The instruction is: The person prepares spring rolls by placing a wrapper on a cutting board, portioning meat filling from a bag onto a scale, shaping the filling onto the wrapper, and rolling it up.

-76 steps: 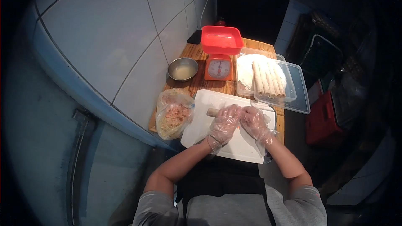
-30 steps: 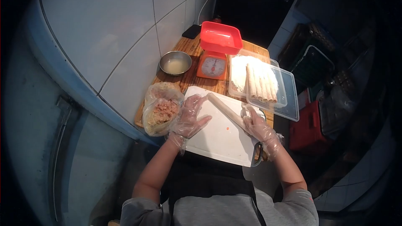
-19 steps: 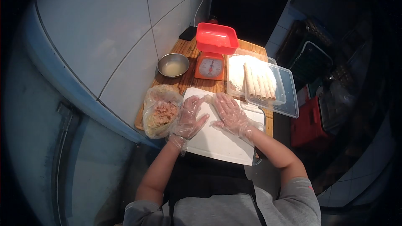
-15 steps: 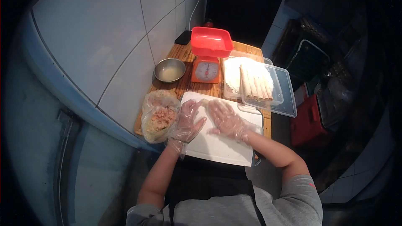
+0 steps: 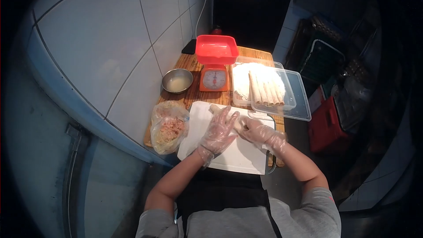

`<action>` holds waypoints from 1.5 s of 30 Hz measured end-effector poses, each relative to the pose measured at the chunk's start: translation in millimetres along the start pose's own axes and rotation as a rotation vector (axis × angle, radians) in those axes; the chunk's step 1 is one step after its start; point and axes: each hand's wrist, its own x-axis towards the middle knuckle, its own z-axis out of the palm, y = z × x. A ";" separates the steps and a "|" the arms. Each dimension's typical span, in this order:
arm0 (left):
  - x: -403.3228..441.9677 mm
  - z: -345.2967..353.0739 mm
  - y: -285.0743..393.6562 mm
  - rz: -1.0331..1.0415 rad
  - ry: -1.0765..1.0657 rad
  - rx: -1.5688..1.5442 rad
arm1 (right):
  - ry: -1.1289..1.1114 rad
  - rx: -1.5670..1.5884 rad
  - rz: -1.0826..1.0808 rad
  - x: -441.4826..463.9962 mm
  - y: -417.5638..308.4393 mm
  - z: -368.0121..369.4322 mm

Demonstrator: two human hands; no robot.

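A pale, uncooked spring roll (image 5: pixel 214 108) lies slantwise on the white cutting board (image 5: pixel 229 161), partly covered by my hands. My left hand (image 5: pixel 218 133), in a clear plastic glove, rests over its middle with the fingers stretched out. At the roll's right end, the gloved fingers of my right hand (image 5: pixel 263 135) are curled around it. Left of the board sits a plastic bag (image 5: pixel 158 143) holding a pinkish minced filling (image 5: pixel 172 128). Several finished rolls (image 5: pixel 266 90) lie side by side on a clear plastic lid at the right.
An orange kitchen scale (image 5: pixel 214 78) with a red tray (image 5: pixel 217 49) stands behind the board. Beside it is a metal bowl (image 5: pixel 177 82) of cloudy liquid. A plastic container (image 5: pixel 240 99) holds white wrappers or flour. A tiled wall (image 5: pixel 99 48) borders the left; a red cooler (image 5: pixel 326 125) stands right.
My left hand has moved right, from the board's left edge onto the roll. My right hand has shifted right and curled its fingers around the roll's end. More of the roll shows.
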 end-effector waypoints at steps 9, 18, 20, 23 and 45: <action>40.8 -7.6 2.1 -0.058 0.200 -0.877 | 0.067 1.074 -0.391 -53.1 -32.6 -30.6; 64.5 -30.3 31.4 0.034 0.253 -1.400 | 0.780 0.118 -0.671 -72.9 -60.5 -52.6; 62.3 -44.2 37.9 0.023 0.172 -1.304 | 0.793 0.157 -0.644 -76.8 -65.8 -55.2; 61.8 -69.4 75.3 0.003 0.207 -1.634 | 0.877 0.209 -0.659 -82.0 -80.7 -61.1; 57.5 -82.0 75.3 0.074 0.230 -1.067 | 0.925 -0.024 -0.762 -77.0 -82.6 -78.0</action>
